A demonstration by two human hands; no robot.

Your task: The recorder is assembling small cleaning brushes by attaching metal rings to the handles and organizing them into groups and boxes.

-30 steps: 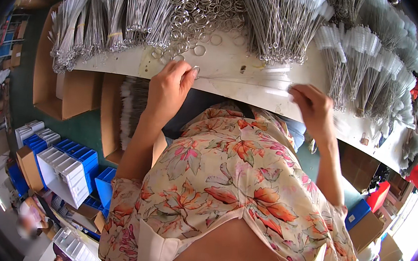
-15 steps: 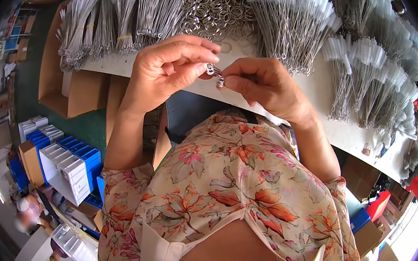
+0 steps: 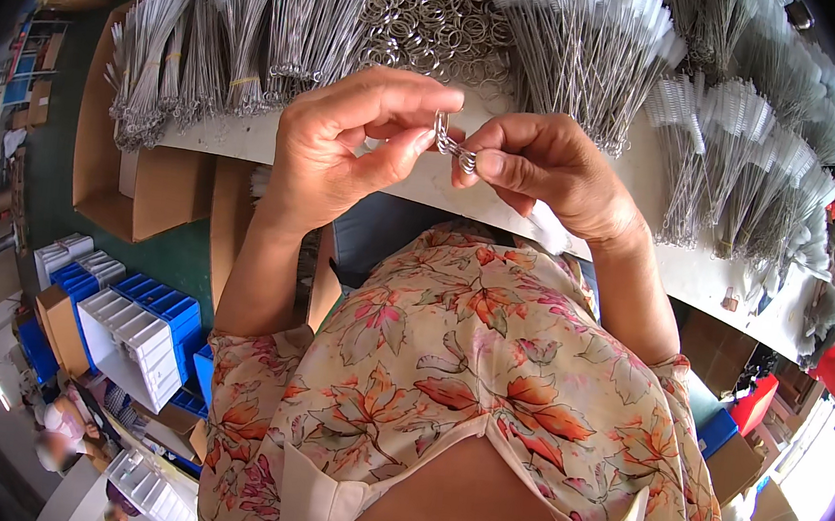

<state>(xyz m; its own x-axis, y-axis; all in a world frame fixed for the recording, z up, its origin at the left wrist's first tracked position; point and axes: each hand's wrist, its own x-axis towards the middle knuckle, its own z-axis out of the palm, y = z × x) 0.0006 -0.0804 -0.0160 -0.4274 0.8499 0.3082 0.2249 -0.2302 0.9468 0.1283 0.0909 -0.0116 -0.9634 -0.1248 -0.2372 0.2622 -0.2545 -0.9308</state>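
Above the near table edge, my two hands are close together. My left hand (image 3: 343, 148) pinches a shiny metal ring (image 3: 441, 122) between thumb and fingertips. Small wire loops hang from the ring and run across to the right hand. My right hand (image 3: 556, 178) is closed on the looped ends (image 3: 467, 160) of what look like thin wire brushes. White bristles (image 3: 548, 228) show just below that hand. How many brushes it holds is hidden by the fingers.
A pile of loose metal rings (image 3: 435, 21) lies at the table's far middle. Bundles of wire brushes (image 3: 583, 55) flank it, with more bundles (image 3: 730, 150) at right. A cardboard box (image 3: 109, 171) stands left, near blue and white plastic bins (image 3: 134, 334). Another person (image 3: 70, 428) is at far left.
Both hands have shifted slightly right. The loops have spread a little farther apart between them, and more white bristle shows under my right hand.
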